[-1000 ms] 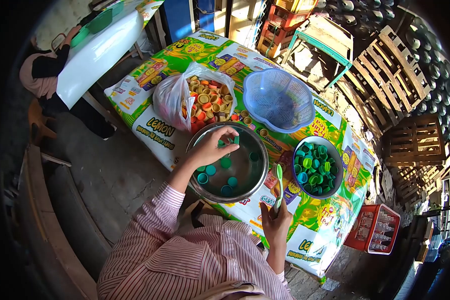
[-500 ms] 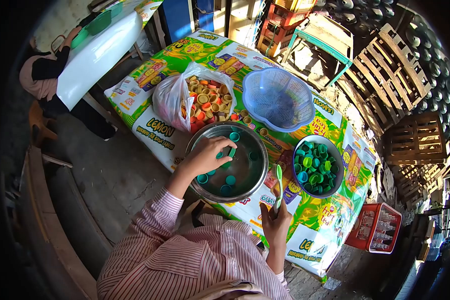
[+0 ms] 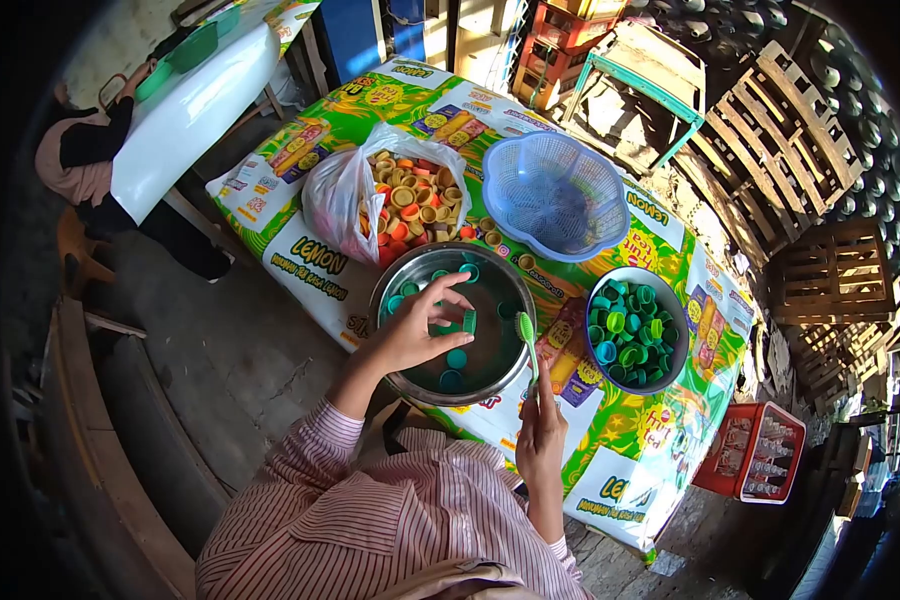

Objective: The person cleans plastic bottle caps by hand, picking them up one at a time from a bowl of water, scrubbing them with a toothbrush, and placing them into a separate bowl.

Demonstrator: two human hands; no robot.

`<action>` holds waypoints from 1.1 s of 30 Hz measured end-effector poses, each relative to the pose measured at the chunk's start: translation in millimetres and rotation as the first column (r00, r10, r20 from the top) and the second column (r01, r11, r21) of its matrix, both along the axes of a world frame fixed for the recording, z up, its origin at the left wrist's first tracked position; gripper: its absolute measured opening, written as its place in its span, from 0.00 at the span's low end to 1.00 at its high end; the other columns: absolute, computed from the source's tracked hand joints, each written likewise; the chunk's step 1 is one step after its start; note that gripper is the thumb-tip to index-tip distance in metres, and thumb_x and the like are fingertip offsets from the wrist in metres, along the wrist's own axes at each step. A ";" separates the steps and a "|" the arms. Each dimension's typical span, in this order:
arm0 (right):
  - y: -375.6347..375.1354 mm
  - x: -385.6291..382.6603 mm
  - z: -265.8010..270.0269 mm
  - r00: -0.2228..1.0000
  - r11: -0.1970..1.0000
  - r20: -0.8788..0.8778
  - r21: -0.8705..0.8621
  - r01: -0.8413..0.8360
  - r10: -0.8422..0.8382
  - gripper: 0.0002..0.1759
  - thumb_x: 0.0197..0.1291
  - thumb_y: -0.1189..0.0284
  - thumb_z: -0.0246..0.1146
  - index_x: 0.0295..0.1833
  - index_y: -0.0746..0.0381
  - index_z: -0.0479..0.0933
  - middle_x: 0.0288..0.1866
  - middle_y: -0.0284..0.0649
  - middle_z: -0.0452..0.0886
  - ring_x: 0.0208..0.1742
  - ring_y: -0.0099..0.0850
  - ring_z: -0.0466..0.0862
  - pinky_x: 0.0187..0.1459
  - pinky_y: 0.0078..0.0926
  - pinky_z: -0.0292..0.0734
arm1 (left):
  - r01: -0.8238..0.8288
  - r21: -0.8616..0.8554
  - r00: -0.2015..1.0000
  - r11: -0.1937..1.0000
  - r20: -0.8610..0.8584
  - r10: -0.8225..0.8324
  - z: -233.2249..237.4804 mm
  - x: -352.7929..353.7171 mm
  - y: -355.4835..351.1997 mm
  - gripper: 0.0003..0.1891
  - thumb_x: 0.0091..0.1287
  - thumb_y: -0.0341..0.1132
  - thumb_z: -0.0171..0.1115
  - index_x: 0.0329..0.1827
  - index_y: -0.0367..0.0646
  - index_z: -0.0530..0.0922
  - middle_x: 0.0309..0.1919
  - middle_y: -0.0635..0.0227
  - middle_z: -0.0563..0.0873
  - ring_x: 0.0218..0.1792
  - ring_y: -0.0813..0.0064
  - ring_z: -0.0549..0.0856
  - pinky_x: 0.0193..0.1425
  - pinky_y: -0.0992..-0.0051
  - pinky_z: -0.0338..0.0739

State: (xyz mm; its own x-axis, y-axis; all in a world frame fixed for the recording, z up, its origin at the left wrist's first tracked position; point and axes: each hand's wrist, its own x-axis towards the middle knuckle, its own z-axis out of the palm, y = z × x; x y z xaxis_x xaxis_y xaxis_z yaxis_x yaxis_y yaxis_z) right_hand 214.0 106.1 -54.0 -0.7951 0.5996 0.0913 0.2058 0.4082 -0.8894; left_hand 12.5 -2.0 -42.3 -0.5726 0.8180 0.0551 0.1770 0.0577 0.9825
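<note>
Remotely, I see a small green cap [image 3: 469, 321], short-walled and seen almost edge-on, held up above the steel bowl [image 3: 497, 350], where loose green and teal caps [image 3: 452, 380] lie scattered. My left hand [image 3: 410, 335] pinches that cap between thumb and curved fingers, with a gap showing inside the curl. My right hand [image 3: 542, 430] grips a toothbrush [image 3: 533, 360], its green bristles [image 3: 525, 327] raised by the bowl's right rim; I cannot tell whether they touch it. The bowl sits near the front edge of the printed tablecloth [image 3: 600, 465]. Just behind it stands a plastic bag [image 3: 335, 205] of orange and yellow caps [image 3: 410, 200], with a blue basket [image 3: 555, 190] farther right. A strip of cloth separates the steel bowl from a second bowl [image 3: 679, 340] heaped with green lids [image 3: 635, 335].
</note>
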 end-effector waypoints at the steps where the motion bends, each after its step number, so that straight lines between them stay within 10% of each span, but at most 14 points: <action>1: -2.2 -1.9 -1.9 0.998 0.991 -0.033 0.125 -0.051 0.056 0.29 0.61 0.81 0.50 0.69 0.59 0.58 0.33 0.51 0.76 0.31 0.41 0.77 0.36 0.30 0.72 | 0.002 -0.001 1.000 1.000 0.001 -0.002 -2.6 0.0 -0.3 0.29 0.56 0.26 0.66 0.61 0.42 0.66 0.44 0.64 0.79 0.43 0.75 0.82 0.47 0.75 0.78; 11: -3.7 -18.9 2.2 0.991 0.986 -0.050 0.119 -0.115 0.122 0.32 0.58 0.82 0.54 0.68 0.54 0.61 0.29 0.48 0.76 0.27 0.44 0.79 0.30 0.36 0.73 | 0.110 0.208 0.874 0.972 0.445 -0.195 -21.1 -0.9 -10.2 0.20 0.66 0.29 0.56 0.60 0.32 0.67 0.51 0.63 0.77 0.52 0.70 0.80 0.56 0.74 0.75; 33: -12.7 -19.3 -20.7 1.000 0.999 -0.018 0.041 -0.021 0.021 0.31 0.58 0.83 0.52 0.69 0.59 0.59 0.31 0.51 0.77 0.29 0.45 0.80 0.32 0.36 0.73 | 0.008 0.227 0.764 0.974 0.627 -0.153 -31.0 9.7 -12.7 0.19 0.68 0.28 0.52 0.61 0.36 0.66 0.55 0.62 0.75 0.57 0.66 0.77 0.61 0.71 0.72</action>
State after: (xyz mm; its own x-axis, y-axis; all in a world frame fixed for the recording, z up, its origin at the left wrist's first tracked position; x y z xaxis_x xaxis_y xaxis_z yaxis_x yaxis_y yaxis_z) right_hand 194.7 93.4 -74.8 -0.8055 0.5783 0.1298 0.1806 0.4480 -0.8756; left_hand 22.2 -14.7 -73.3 -0.4664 0.8746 -0.1322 -0.4988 -0.1366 0.8559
